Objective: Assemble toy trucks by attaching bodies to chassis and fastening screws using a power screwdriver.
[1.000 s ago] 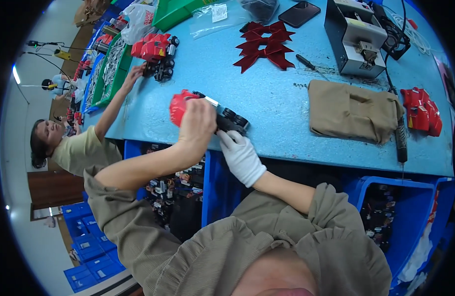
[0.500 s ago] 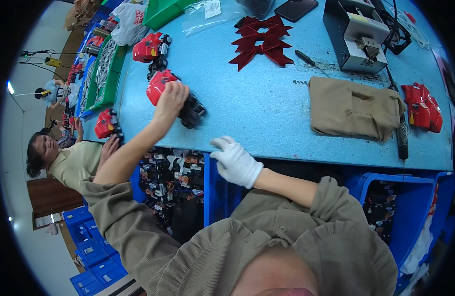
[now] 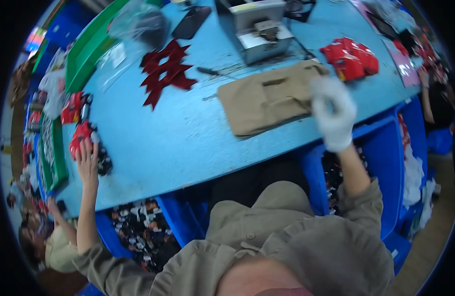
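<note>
My bare left hand (image 3: 88, 165) is at the left of the table, its fingers stretched and slightly spread over the red cab of a toy truck (image 3: 81, 134). The truck's black wheeled rear shows beside the hand. Just beyond it stands a second red toy truck (image 3: 75, 107). My white-gloved right hand (image 3: 334, 116) is above the right end of a folded tan cloth (image 3: 249, 106). Motion smears the glove; its fingers look curved, and whether anything is in them is hidden. Red plastic truck shells (image 3: 350, 59) lie just beyond this hand.
Dark red bows (image 3: 163, 71), a screwdriver (image 3: 208, 71) and a phone (image 3: 191, 23) lie on the blue table (image 3: 153, 143). A grey machine (image 3: 259, 37) stands at the back. Green trays (image 3: 87, 47) line the left; blue bins (image 3: 380, 163) sit below the front edge. Co-workers are at both sides.
My view has swung rightward. My right hand has moved from the front edge to the tan cloth's right end. My left hand's fingers have straightened over the toy truck, which stays near the other truck.
</note>
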Available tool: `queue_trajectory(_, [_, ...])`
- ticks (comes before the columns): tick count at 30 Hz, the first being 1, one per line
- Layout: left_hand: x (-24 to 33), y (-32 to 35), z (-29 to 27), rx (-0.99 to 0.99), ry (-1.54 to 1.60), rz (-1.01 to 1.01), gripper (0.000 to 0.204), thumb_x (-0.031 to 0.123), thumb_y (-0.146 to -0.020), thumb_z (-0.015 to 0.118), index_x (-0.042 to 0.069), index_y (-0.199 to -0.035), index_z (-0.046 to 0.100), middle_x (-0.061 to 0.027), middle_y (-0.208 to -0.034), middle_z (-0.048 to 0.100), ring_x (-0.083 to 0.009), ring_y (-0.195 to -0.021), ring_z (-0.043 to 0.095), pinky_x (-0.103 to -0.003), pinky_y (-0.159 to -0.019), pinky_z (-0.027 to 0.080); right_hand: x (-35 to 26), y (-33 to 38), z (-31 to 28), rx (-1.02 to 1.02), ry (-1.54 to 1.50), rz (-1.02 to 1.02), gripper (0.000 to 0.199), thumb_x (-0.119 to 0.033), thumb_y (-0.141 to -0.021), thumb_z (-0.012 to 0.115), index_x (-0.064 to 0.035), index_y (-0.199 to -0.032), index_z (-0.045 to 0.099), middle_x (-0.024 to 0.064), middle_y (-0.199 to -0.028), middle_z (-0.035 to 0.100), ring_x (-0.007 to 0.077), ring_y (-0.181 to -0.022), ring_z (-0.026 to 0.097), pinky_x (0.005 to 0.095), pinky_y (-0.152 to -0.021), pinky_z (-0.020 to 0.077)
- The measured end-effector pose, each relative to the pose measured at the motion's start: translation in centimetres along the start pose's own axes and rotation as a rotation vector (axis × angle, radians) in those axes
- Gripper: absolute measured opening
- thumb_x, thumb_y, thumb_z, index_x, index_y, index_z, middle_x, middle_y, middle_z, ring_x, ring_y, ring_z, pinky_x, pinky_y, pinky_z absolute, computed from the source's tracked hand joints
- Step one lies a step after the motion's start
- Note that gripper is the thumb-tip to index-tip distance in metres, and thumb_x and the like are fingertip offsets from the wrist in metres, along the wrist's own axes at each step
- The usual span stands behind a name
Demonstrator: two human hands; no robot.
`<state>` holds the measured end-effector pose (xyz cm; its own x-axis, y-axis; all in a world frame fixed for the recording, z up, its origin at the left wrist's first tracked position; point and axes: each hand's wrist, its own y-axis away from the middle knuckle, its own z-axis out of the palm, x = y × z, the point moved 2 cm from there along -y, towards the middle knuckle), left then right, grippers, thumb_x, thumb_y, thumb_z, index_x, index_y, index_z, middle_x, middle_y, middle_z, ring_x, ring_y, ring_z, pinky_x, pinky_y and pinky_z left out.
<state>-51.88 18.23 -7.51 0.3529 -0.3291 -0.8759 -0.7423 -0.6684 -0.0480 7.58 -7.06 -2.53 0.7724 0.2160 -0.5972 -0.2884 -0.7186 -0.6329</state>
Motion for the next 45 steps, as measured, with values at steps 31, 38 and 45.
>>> queue_trajectory(31, [20.5,-28.0,-41.2,0.597,1.444,0.237,0.083,0.015,-0.063,0.078,0.006,-0.133,0.033,-0.0192,-0.109,0.056,-0.0332,-0.101,0.057,-0.037,-0.083,0.049,19.5,35.1,-20.7,-0.011,0.839,1.271,0.073,-0.033,-0.061,0.077,0.0034,-0.118,0.05,0.0209,-0.108,0.058,0.0303,-0.1,0.057,0.0371,-0.089,0.0447])
queue_trajectory(38, [20.5,-26.6,-40.6,0.671,1.485,0.228,0.084,0.021,-0.062,0.075,0.01,-0.133,0.032,-0.0248,-0.127,0.035,-0.0396,-0.12,0.034,-0.051,-0.095,0.033,17.3,35.8,-14.9,-0.198,1.242,1.057,0.061,-0.025,-0.064,0.076,-0.0069,-0.117,0.052,0.0175,-0.113,0.056,0.0319,-0.1,0.057,0.0412,-0.084,0.0468])
queue_trajectory(45, [19.6,-21.9,-39.3,0.83,1.681,0.192,0.081,0.01,-0.062,0.075,0.016,-0.131,0.032,-0.0205,-0.129,0.029,-0.0396,-0.119,0.031,-0.049,-0.099,0.031,18.7,36.3,-19.5,-0.008,1.142,0.981,0.029,-0.015,-0.072,0.065,-0.005,-0.099,0.061,0.0183,-0.097,0.062,0.0369,-0.094,0.056,0.0429,-0.082,0.0449])
